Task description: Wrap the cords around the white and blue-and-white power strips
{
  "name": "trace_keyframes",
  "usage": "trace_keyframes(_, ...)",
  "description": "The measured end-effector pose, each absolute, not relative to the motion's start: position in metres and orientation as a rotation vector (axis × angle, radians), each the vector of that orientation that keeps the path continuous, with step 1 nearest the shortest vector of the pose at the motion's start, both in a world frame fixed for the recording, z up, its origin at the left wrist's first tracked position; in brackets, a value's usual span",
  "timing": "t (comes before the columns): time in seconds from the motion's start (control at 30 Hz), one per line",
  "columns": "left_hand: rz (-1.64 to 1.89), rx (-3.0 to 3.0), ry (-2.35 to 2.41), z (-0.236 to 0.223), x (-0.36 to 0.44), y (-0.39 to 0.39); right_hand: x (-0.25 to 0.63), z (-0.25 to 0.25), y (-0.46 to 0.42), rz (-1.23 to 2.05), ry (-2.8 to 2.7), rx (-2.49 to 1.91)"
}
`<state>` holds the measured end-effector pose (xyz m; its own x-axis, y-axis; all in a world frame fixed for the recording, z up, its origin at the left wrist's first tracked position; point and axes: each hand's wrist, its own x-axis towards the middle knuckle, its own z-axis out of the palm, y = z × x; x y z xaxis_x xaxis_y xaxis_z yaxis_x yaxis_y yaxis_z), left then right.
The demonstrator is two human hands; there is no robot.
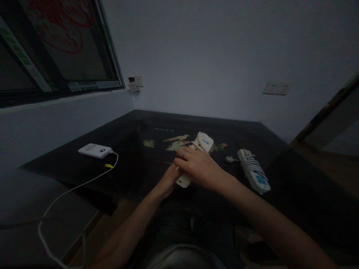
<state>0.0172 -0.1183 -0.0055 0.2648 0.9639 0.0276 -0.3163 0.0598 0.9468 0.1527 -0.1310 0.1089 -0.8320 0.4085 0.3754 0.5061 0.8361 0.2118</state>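
Observation:
A white power strip (pixel 202 144) lies on the dark table (pixel 126 127), its near end lifted between my hands. My right hand (pixel 198 166) lies over the middle of the strip with its fingers curled around it; a ring shows on one finger. My left hand (pixel 167 182) grips the strip's near end from below and the left. The strip's cord is mostly hidden under my right hand.
A second white power strip (pixel 254 172) with its cord wound around it lies to the right, a small plug (pixel 230 159) beside it. At the left a white power bank (pixel 94 150) has a white cable (pixel 84 183) running off the table. Wall sockets (pixel 277 88) sit on the back wall.

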Motion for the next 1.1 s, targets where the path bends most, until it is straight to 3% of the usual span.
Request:
trace_keyframes(0.27, 0.945, 0.829, 0.635, 0.010, 0.017, -0.135, 0.180, 0.086, -0.132, -0.471, -2.522, -0.448)
trace_keyframes(0.6, 0.988, 0.753, 0.575, 0.008, 0.025, -0.140, 0.197, 0.070, -0.130, -0.718, -2.403, -0.178)
trace_keyframes(0.83, 1.052, 0.933, 0.594, 0.014, 0.023, -0.142, 0.196, 0.060, -0.136, -0.598, -2.337, -0.191)
trace_keyframes(1.1, 1.258, 0.936, 0.641, 0.011, 0.031, -0.145, 0.172, 0.039, -0.159, -0.276, -1.993, -0.537)
